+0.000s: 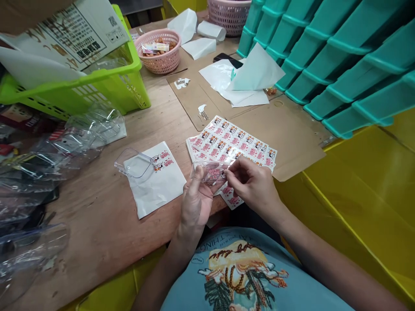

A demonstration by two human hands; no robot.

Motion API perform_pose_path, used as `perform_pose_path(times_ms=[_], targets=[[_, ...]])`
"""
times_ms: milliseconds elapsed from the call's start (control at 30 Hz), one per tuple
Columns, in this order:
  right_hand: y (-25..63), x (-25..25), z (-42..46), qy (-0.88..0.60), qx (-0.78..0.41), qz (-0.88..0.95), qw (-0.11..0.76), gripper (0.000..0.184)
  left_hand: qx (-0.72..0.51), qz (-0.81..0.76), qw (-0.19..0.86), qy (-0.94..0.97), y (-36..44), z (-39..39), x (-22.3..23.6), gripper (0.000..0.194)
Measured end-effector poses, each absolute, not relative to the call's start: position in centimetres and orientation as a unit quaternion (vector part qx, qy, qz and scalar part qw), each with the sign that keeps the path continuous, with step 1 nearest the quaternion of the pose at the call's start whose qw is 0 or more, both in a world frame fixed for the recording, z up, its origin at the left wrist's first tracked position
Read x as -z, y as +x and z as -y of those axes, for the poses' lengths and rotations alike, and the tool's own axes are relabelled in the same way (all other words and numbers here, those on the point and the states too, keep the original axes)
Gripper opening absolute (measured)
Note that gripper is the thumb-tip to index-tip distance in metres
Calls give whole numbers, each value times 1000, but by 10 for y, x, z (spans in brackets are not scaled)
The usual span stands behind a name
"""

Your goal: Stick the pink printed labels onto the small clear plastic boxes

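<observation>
My left hand (198, 196) holds a clear phone case (201, 166) over the table's front edge, its thumb on the case's left end. Pink lettering shows on or through the case. At the right end, the fingertips of my right hand (254, 179) are pinched on a small cartoon sticker (223, 173); they partly hide it. Just behind and under the hands lie sheets of stickers (240, 140) with cartoon figures and pink lettering. To the left, another clear phone case (134, 164) rests on a white backing sheet (155, 190) with a few stickers on it.
Clear phone cases (81, 134) pile up on the left, by a green crate (129, 82). A pink basket (162, 65) of small brown items stands behind. White papers (240, 84) lie on flattened cardboard (285, 142). Teal bins (343, 56) are stacked at right.
</observation>
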State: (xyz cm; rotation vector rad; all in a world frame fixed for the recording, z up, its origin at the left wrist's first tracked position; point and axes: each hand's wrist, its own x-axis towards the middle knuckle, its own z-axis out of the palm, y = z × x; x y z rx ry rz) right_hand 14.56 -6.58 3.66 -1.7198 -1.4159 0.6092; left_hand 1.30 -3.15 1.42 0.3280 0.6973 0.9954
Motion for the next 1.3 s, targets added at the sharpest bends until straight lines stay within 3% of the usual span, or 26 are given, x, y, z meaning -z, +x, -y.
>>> perform_pose_path(times_ms=[233,433,500,633,733,900,1033,1133,1300], targets=[[155,-33,68,-705,-169,606,328,14,-468,-319,807,169,13,31,-14,18],[162,-31,88,-704,-93,608,356,40,-448,-301,824,175,10,38,-23,19],[167,-33,93,-702,-130,572,403,45,-439,-292,831,176,10,42,-29,20],[169,-31,96,-635,-338,509,473,56,-419,-280,849,160,13,51,-40,19],[162,-22,94,-582,-418,467,518,45,-419,-285,851,138,21,62,-45,16],[151,-15,98,-579,-337,445,594,37,-497,-264,792,237,46,87,-42,24],[145,-12,105,-571,-294,473,603,35,-581,-318,671,332,61,91,-32,19],[136,-5,109,-581,-256,496,593,35,-604,-339,639,334,64,82,-29,21],[144,-9,124,-579,-172,555,572,42,-565,-387,669,288,68,70,-36,50]])
